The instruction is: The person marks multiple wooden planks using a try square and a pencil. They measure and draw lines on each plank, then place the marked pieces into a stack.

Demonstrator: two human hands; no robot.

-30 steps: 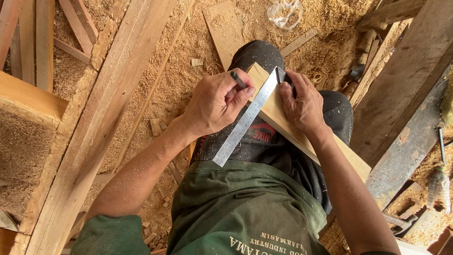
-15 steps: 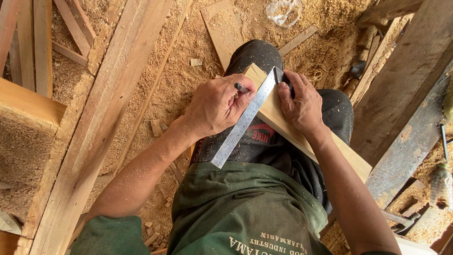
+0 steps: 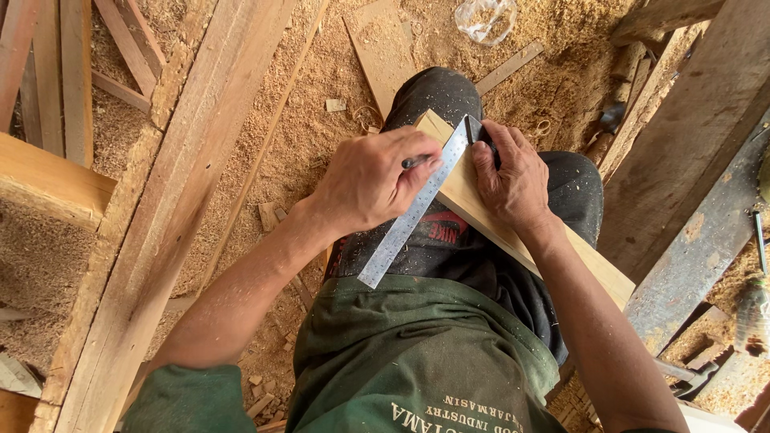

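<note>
Head view, centre of the frame: the left hand (image 3: 373,183) is curled around a dark pencil (image 3: 415,162), its tip pressed against the edge of a steel ruler blade (image 3: 413,212). That blade belongs to a try square and runs diagonally from centre frame down toward the lower left, lying across a pale wooden board (image 3: 513,232). The right hand (image 3: 513,178) lies flat, fingers spread, pressing the square's dark stock (image 3: 477,132) and the board down together. The board rests across the person's lap, on dark trousers (image 3: 481,265), and slants from upper centre toward the lower right. Below, a green shirt (image 3: 417,361) fills the bottom of the frame. All around lies sawdust (image 3: 313,112). A long timber beam (image 3: 168,200) runs diagonally through the left half, with thinner slats (image 3: 120,40) at upper left. A crumpled clear plastic bag (image 3: 485,20) sits at the top, and weathered planks (image 3: 698,160) lean at the right.
</note>
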